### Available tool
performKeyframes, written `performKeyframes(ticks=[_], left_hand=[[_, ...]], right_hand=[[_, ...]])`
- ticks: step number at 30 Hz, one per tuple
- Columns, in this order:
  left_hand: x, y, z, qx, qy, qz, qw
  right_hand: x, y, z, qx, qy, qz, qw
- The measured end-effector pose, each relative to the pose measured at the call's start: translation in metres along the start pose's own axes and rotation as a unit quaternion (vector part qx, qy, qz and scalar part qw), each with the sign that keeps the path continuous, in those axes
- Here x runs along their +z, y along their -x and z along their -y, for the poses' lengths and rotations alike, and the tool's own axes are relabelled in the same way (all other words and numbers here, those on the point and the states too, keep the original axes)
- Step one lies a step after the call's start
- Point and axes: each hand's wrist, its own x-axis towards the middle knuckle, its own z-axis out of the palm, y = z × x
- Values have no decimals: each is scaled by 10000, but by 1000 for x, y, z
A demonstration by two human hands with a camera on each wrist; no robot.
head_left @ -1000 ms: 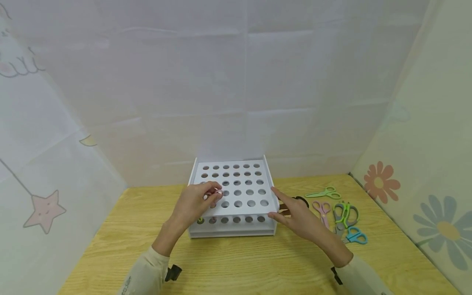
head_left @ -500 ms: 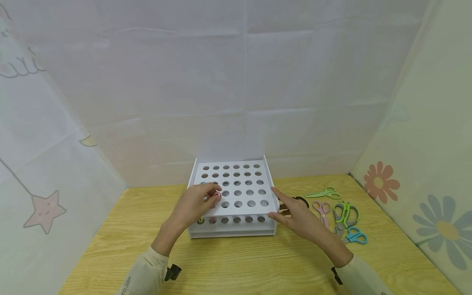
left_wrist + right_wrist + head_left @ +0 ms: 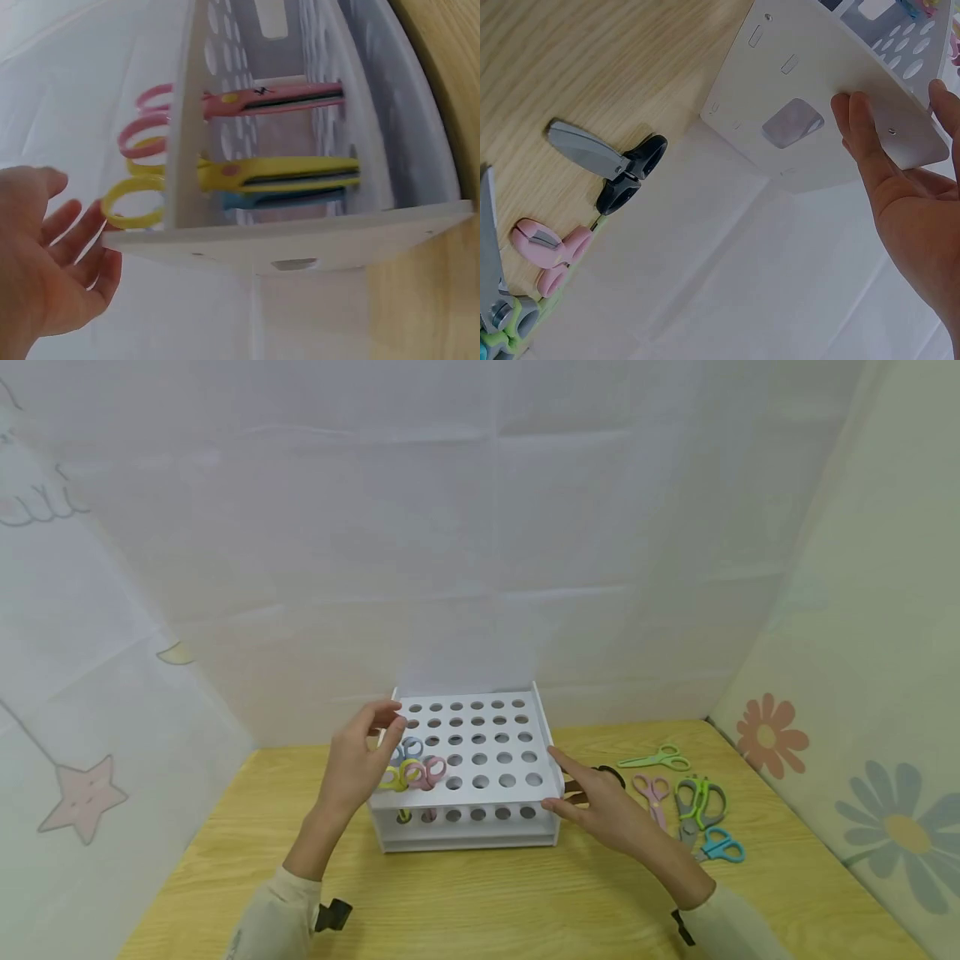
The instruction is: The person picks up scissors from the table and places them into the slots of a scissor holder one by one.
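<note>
A white rack (image 3: 480, 841) with rows of round holes stands on the table. Pink scissors (image 3: 277, 100), yellow scissors (image 3: 281, 174) and blue scissors (image 3: 289, 198) hang by their handles at its left end, blades down inside it. Beside those handles, my left hand (image 3: 358, 760) is lifted with loosely bent fingers and nothing in its grasp; its fingertips come close to the rack's left edge. My right hand (image 3: 603, 802) rests on the right side panel (image 3: 780, 97), extended fingers against its outer face and thumb near the front corner.
Right of the rack lie black-handled scissors (image 3: 615, 165), pink-handled scissors (image 3: 652, 792), light green scissors (image 3: 656, 757), green-and-grey scissors (image 3: 701, 802) and blue-handled scissors (image 3: 722, 845). A wall covering (image 3: 480, 568) rises behind the table (image 3: 480, 893).
My left hand has let go of the pink scissors and moved left, uncovering the pink, yellow and blue handles. The right hand has stayed at the rack's side. The head view has shifted slightly.
</note>
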Motion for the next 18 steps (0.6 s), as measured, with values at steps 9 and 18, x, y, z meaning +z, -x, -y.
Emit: performKeyframes(ticks=[9, 18], left_hand=[[4, 4, 44, -2009, 694, -82, 9771], [13, 6, 57, -2887, 2187, 456, 9310]], right_hand=[[0, -1, 0, -17, -6, 3, 10000], [-1, 0, -1, 64, -106, 50, 9999]])
